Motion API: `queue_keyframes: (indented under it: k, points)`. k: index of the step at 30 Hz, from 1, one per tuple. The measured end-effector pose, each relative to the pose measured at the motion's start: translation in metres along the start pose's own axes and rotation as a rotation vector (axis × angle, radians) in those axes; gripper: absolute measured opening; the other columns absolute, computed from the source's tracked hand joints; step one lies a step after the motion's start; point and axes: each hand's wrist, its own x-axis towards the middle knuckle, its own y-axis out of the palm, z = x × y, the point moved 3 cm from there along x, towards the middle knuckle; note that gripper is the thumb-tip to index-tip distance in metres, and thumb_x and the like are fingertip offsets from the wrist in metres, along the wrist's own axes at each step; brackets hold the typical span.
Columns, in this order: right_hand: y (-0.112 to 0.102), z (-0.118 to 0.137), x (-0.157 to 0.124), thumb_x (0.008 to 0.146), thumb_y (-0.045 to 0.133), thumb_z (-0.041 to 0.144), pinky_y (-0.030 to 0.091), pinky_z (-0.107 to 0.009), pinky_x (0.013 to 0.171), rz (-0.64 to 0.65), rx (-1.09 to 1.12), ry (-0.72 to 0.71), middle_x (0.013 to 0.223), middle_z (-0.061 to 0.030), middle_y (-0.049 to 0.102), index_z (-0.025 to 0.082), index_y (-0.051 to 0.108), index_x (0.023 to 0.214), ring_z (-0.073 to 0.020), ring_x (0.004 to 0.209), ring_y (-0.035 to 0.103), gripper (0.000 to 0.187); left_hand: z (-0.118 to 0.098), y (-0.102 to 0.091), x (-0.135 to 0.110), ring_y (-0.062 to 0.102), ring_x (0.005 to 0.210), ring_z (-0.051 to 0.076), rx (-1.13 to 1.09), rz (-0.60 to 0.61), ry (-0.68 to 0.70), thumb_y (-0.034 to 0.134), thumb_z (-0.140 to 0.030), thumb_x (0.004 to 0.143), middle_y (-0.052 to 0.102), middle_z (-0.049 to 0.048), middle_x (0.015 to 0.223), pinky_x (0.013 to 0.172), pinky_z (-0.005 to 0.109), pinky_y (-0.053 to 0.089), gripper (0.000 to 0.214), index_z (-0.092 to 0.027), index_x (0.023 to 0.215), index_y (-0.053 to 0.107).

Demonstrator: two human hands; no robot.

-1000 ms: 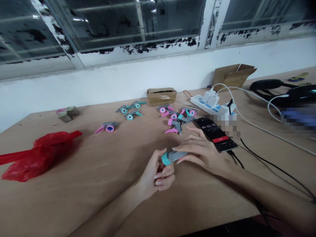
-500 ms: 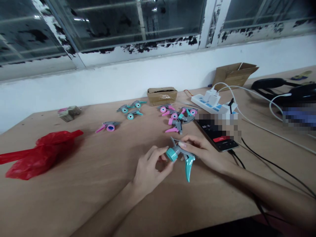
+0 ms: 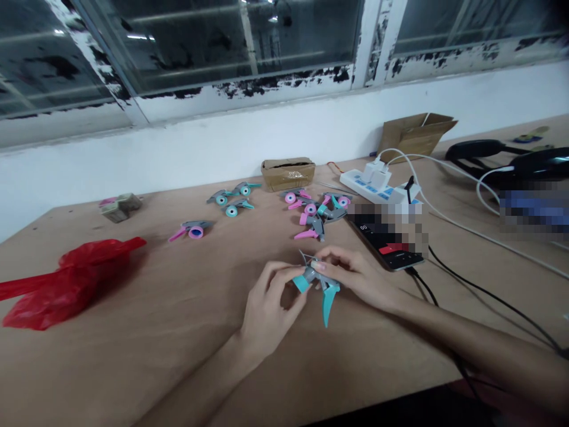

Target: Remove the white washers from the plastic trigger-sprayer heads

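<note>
A grey trigger sprayer head (image 3: 328, 301) with a teal collar and teal trigger is held between my two hands above the table. My right hand (image 3: 362, 277) is closed around its grey body, thumb on top, and the trigger hangs down below. The fingers and thumb of my left hand (image 3: 269, 305) pinch the teal collar from the left. A thin grey piece sticks up past my right fingertips; what it belongs to is partly hidden. Just beyond my hands lies a cluster of pink and teal sprayer heads (image 3: 315, 227).
Several teal sprayer heads (image 3: 232, 209) and a pink one (image 3: 195, 231) lie farther left. A red plastic bag (image 3: 73, 290) is at the left. Behind stand a small cardboard box (image 3: 288, 176) and a white power strip (image 3: 364, 188). A phone (image 3: 391, 252) with cables lies at right.
My left fingers have closed in on the teal collar, now covering more of it. The sprayer head has turned slightly and shifted a little left. The whole view has moved slightly.
</note>
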Motion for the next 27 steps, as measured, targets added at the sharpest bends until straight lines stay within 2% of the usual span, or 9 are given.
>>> queue_keyframes:
  k: [4, 7, 9, 12, 14, 17, 19, 23, 27]
  points:
    - [-0.006, -0.001, 0.000, 0.085, 0.056, 0.038, 0.043, -0.025, 0.061, -0.066, 0.005, -0.033, 0.074, -0.0004, 0.060, 0.019, 0.059, 0.087, -0.0133, 0.067, 0.055, 0.020, 0.003, -0.002, 0.001, 0.062, 0.090, 0.017, -0.142, 0.043, -0.108, 0.067, -0.027, 0.076, 0.059, 0.0049, 0.105, 0.075, 0.031, 0.056, 0.041, -0.023, 0.113, 0.049]
    - [-0.009, -0.003, -0.001, 0.085, 0.056, 0.039, 0.043, -0.024, 0.060, -0.107, -0.059, -0.074, 0.074, 0.0003, 0.060, 0.019, 0.059, 0.090, -0.0128, 0.067, 0.055, 0.021, 0.009, 0.005, -0.001, 0.065, 0.083, 0.016, -0.330, 0.213, -0.350, 0.050, -0.034, 0.088, 0.064, 0.0037, 0.097, 0.069, 0.030, 0.057, 0.027, -0.023, 0.114, 0.049]
    - [-0.010, -0.003, -0.001, 0.084, 0.057, 0.040, 0.043, -0.024, 0.061, -0.132, -0.138, -0.095, 0.077, -0.0002, 0.061, 0.020, 0.060, 0.089, -0.0128, 0.068, 0.055, 0.021, 0.012, 0.008, -0.002, 0.066, 0.081, 0.016, -0.371, 0.223, -0.431, 0.049, -0.033, 0.089, 0.066, 0.0022, 0.092, 0.068, 0.030, 0.057, 0.021, -0.024, 0.108, 0.053]
    - [-0.010, -0.003, -0.001, 0.085, 0.056, 0.041, 0.042, -0.024, 0.061, -0.153, -0.168, -0.112, 0.079, -0.0001, 0.061, 0.020, 0.059, 0.090, -0.0127, 0.068, 0.055, 0.022, 0.012, 0.007, -0.002, 0.063, 0.093, 0.018, -0.356, 0.084, -0.392, 0.066, -0.030, 0.078, 0.063, 0.0024, 0.103, 0.075, 0.031, 0.057, 0.031, -0.025, 0.105, 0.053]
    - [-0.010, -0.003, -0.002, 0.085, 0.054, 0.041, 0.042, -0.024, 0.059, -0.149, -0.160, -0.120, 0.075, 0.0009, 0.060, 0.020, 0.059, 0.090, -0.0120, 0.066, 0.054, 0.022, 0.011, 0.006, -0.002, 0.060, 0.103, 0.020, -0.407, 0.032, -0.378, 0.064, -0.032, 0.079, 0.060, 0.0040, 0.113, 0.079, 0.032, 0.056, 0.037, -0.026, 0.112, 0.049]
    - [-0.008, -0.002, -0.002, 0.085, 0.055, 0.042, 0.040, -0.024, 0.058, -0.138, -0.208, -0.121, 0.070, 0.0016, 0.059, 0.020, 0.060, 0.088, -0.0119, 0.063, 0.052, 0.022, 0.011, 0.009, -0.002, 0.064, 0.092, 0.018, -0.528, 0.151, -0.456, 0.048, -0.035, 0.089, 0.063, 0.0051, 0.103, 0.072, 0.031, 0.058, 0.026, -0.023, 0.112, 0.051]
    - [-0.007, -0.003, -0.002, 0.085, 0.055, 0.042, 0.041, -0.025, 0.060, -0.132, -0.231, -0.115, 0.072, 0.0005, 0.060, 0.020, 0.060, 0.089, -0.0128, 0.065, 0.054, 0.023, 0.013, 0.011, -0.002, 0.066, 0.081, 0.016, -0.520, 0.176, -0.474, 0.051, -0.034, 0.088, 0.065, 0.0035, 0.093, 0.068, 0.030, 0.059, 0.021, -0.021, 0.103, 0.056]
    - [-0.007, -0.001, -0.002, 0.085, 0.055, 0.040, 0.042, -0.026, 0.064, -0.123, -0.227, -0.112, 0.080, -0.0016, 0.064, 0.019, 0.061, 0.091, -0.0141, 0.071, 0.056, 0.023, 0.011, 0.008, -0.002, 0.065, 0.079, 0.014, -0.366, -0.002, -0.314, 0.071, -0.025, 0.073, 0.063, 0.0017, 0.095, 0.070, 0.029, 0.057, 0.029, -0.021, 0.098, 0.056]
    - [-0.005, 0.003, -0.004, 0.085, 0.055, 0.039, 0.040, -0.025, 0.061, -0.112, -0.193, -0.122, 0.075, 0.0000, 0.061, 0.019, 0.061, 0.091, -0.0127, 0.067, 0.054, 0.021, 0.002, 0.003, 0.000, 0.062, 0.074, 0.013, -0.175, -0.077, -0.153, 0.073, -0.019, 0.070, 0.060, 0.0007, 0.090, 0.065, 0.027, 0.055, 0.027, -0.021, 0.092, 0.056]
